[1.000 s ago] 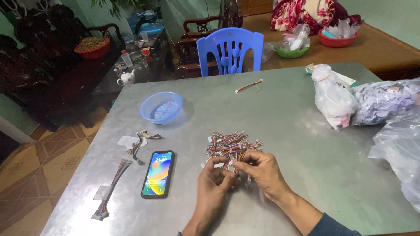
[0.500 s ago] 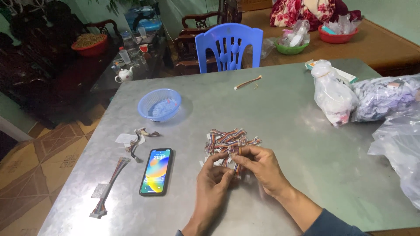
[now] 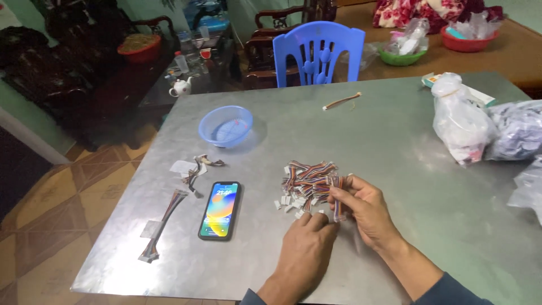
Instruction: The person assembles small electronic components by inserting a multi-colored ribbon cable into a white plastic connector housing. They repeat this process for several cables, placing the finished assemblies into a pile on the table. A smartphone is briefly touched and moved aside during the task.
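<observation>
Multicoloured short ribbon-cable pile (image 3: pixel 307 183) lying mid grey metal bench (image 3: pixel 395 130), mostly unsorted. Right hand (image 3: pixel 361 206) pinching small cable bundle (image 3: pixel 339 197); left hand (image 3: pixel 307 240) curled, fingertips touching bundle's lower end. Few cables lying apart at left.

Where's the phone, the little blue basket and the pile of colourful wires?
phone (image 3: pixel 220 209), head view, middle of its lit screen.
blue basket (image 3: pixel 226 126), head view, inside of its bowl.
pile of colourful wires (image 3: pixel 307 181), head view, middle of the heap.
</observation>
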